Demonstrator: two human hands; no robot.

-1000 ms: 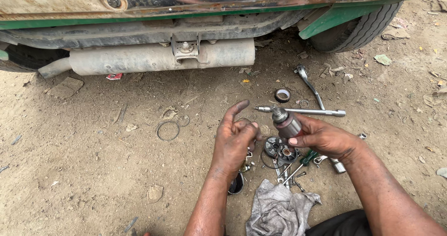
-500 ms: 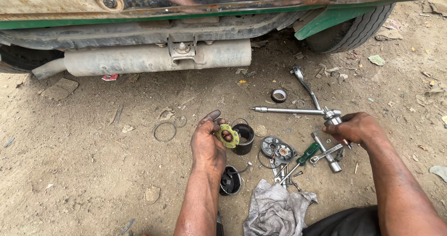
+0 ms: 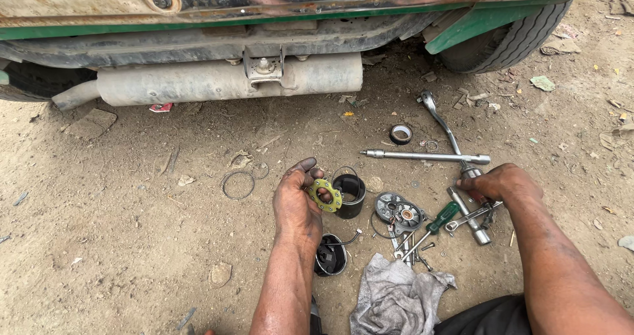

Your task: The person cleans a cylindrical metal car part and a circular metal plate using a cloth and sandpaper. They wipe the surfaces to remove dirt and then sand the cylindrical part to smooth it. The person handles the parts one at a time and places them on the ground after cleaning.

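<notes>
Down in the head view, my left hand (image 3: 298, 199) pinched a small yellow-green ring (image 3: 325, 194), a flat gasket-like disc with bolt holes, its fingers closed on the ring's near edge. I held it just left of the black cylindrical cup (image 3: 350, 195) standing on the dirt ground (image 3: 132, 242). The ring looked light and thin, probably a bit flexible and greasy, so I judged a rim pinch between thumb and forefinger the safest hold, keeping clear of the holes.

My right hand (image 3: 502, 184) lay well right of the cup, its fingers curled around a short metal tool or socket piece (image 3: 470, 174); how tightly they gripped I could not tell. That piece looked stiff and heavy, best taken round its shank.

Between the cup and my right hand lay a round metal hub (image 3: 399, 211) and a green-handled screwdriver (image 3: 436, 221). A long T-bar wrench (image 3: 426, 156) lay beyond the cup, a grey rag (image 3: 396, 295) nearer me, and a silver exhaust muffler (image 3: 224, 80) hung far beyond.
</notes>
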